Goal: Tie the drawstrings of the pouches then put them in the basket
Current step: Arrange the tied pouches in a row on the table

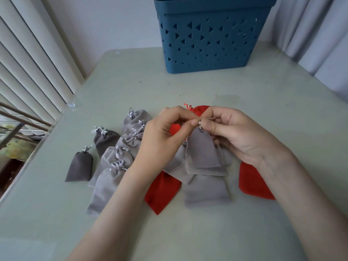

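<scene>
Pale green table beside vertical blinds, with a blue basket standing at its far edge. Near the middle, the left hand and right hand each pinch the drawstring at the neck of a grey pouch, held over a loose pile with red pouches. Tied grey pouches lie to the left.
</scene>
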The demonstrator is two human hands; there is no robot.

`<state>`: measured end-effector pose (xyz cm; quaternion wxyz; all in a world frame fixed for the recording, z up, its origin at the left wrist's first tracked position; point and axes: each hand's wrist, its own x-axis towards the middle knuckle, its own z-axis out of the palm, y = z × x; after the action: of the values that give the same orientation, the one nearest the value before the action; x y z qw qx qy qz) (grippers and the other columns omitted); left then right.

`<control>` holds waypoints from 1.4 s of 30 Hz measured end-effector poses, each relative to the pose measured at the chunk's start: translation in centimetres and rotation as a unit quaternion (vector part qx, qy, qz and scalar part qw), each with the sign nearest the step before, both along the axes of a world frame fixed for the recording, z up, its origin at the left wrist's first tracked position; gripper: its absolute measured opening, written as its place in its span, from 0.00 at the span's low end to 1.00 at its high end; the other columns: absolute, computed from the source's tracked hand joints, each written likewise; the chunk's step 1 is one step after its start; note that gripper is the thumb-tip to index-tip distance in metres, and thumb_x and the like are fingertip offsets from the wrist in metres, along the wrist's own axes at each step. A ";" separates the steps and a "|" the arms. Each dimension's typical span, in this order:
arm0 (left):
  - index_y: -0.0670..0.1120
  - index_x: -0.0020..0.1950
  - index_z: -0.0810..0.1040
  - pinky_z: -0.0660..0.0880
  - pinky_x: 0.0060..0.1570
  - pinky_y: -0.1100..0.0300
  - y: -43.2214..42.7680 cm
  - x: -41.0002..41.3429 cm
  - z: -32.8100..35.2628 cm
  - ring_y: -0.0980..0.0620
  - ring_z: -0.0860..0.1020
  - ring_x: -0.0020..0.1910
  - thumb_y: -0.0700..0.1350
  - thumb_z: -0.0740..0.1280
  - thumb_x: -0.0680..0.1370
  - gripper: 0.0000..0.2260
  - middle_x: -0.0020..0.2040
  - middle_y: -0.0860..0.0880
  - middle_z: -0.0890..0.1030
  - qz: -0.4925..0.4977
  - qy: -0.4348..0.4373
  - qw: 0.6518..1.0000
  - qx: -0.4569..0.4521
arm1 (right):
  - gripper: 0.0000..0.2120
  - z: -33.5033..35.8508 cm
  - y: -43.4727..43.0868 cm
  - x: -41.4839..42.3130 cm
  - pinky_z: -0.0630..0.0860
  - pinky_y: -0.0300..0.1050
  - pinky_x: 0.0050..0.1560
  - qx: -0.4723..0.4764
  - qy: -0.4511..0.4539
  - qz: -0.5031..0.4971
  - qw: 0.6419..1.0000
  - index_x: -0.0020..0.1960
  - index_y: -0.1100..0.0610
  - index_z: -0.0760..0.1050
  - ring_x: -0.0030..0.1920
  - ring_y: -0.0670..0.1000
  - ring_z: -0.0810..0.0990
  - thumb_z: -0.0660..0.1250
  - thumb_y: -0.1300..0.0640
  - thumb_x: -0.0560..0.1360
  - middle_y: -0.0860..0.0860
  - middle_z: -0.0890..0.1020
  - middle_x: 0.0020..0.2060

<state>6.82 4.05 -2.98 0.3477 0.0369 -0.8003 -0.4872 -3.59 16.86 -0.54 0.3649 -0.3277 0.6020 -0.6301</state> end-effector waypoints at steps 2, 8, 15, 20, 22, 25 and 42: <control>0.50 0.45 0.81 0.71 0.44 0.63 -0.1 0.0 0.0 0.56 0.76 0.41 0.46 0.67 0.75 0.03 0.41 0.52 0.81 0.012 -0.009 1.000 -0.025 | 0.05 0.1 0.0 0.1 0.64 0.33 0.27 0.015 0.031 -0.008 0.999 0.39 0.56 0.76 0.28 0.43 0.69 0.67 0.62 0.73 0.46 0.77 0.28; 0.43 0.43 0.81 0.70 0.37 0.66 0.4 -0.1 0.4 0.58 0.74 0.34 0.38 0.69 0.76 0.03 0.35 0.48 0.80 -0.023 -0.077 0.988 0.136 | 0.08 0.0 0.1 0.0 0.69 0.40 0.38 0.079 0.228 -0.062 0.969 0.40 0.52 0.77 0.34 0.45 0.72 0.67 0.62 0.75 0.49 0.77 0.32; 0.40 0.44 0.82 0.71 0.38 0.69 0.4 -0.2 0.5 0.58 0.76 0.34 0.37 0.70 0.75 0.02 0.36 0.47 0.81 0.020 -0.132 0.982 0.136 | 0.03 -0.5 -0.4 0.4 0.66 0.29 0.35 0.090 0.446 -0.134 0.880 0.41 0.56 0.78 0.33 0.37 0.73 0.70 0.61 0.73 0.42 0.76 0.30; 0.44 0.43 0.79 0.74 0.39 0.64 0.9 -0.3 0.6 0.56 0.75 0.34 0.36 0.68 0.75 0.04 0.35 0.47 0.80 0.032 -0.115 0.988 0.098 | 0.03 -0.5 -0.6 0.3 0.69 0.31 0.42 0.065 0.392 -0.145 0.906 0.41 0.58 0.79 0.40 0.42 0.77 0.69 0.64 0.73 0.42 0.79 0.33; 0.46 0.42 0.78 0.72 0.38 0.66 1.1 -0.3 0.5 0.56 0.75 0.34 0.36 0.68 0.75 0.05 0.34 0.51 0.79 0.049 -0.117 0.989 0.073 | 0.05 -0.6 -0.6 0.4 0.68 0.31 0.41 0.074 0.372 -0.140 0.914 0.40 0.56 0.78 0.38 0.41 0.76 0.68 0.63 0.73 0.42 0.79 0.32; 0.47 0.43 0.77 0.72 0.38 0.65 1.1 -0.4 0.2 0.56 0.76 0.33 0.37 0.68 0.75 0.05 0.33 0.56 0.77 0.075 -0.119 0.990 0.026 | 0.08 -0.8 -0.7 0.2 0.69 0.29 0.41 0.088 0.346 -0.118 0.927 0.41 0.52 0.77 0.38 0.40 0.77 0.66 0.63 0.75 0.43 0.80 0.34; 0.48 0.47 0.74 0.68 0.43 0.72 1.8 0.1 0.0 0.56 0.73 0.41 0.39 0.65 0.76 0.04 0.41 0.62 0.73 0.098 -0.004 0.990 -0.100 | 0.09 -0.3 -0.6 0.2 0.76 0.34 0.39 -0.032 0.021 -0.019 0.999 0.47 0.59 0.78 0.35 0.44 0.81 0.61 0.69 0.77 0.50 0.83 0.34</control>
<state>6.93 5.88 -3.02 0.3925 0.0818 -0.8386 -0.3687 -3.37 16.26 -0.88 0.3299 -0.3404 0.5953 -0.6487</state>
